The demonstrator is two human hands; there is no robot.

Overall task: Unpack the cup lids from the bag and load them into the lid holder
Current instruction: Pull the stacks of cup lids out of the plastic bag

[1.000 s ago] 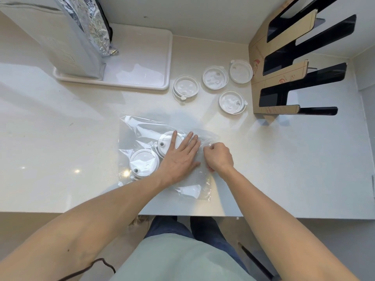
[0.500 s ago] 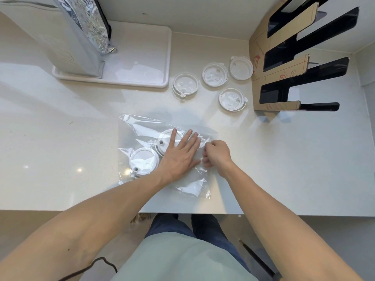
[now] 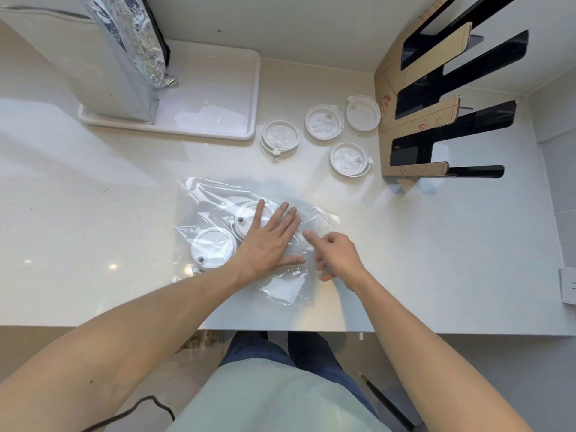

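Observation:
A clear plastic bag [image 3: 215,201] lies flat on the counter with two white cup lids inside: one lid [image 3: 212,249] at the left, another lid [image 3: 246,218] partly under my fingers. My left hand [image 3: 269,243] presses flat on the bag, fingers spread. My right hand [image 3: 335,255] hovers at the bag's right edge, fingers loosely apart and blurred, holding nothing I can see. Several loose lids lie beyond the bag: one lid [image 3: 280,137], a second [image 3: 324,121], a third [image 3: 363,113], another [image 3: 348,159]. The cardboard and black lid holder [image 3: 414,113] stands at the back right.
A white tray [image 3: 218,101] sits at the back left with a tall foil-lined bag [image 3: 103,57] standing on it. The counter's front edge [image 3: 436,332] runs just below the bag. A white paper [image 3: 568,285] lies at the far right edge.
My right hand was closed at the bag's right edge; now its fingers are apart and it has shifted slightly down and right. My left hand stays pressed on the bag.

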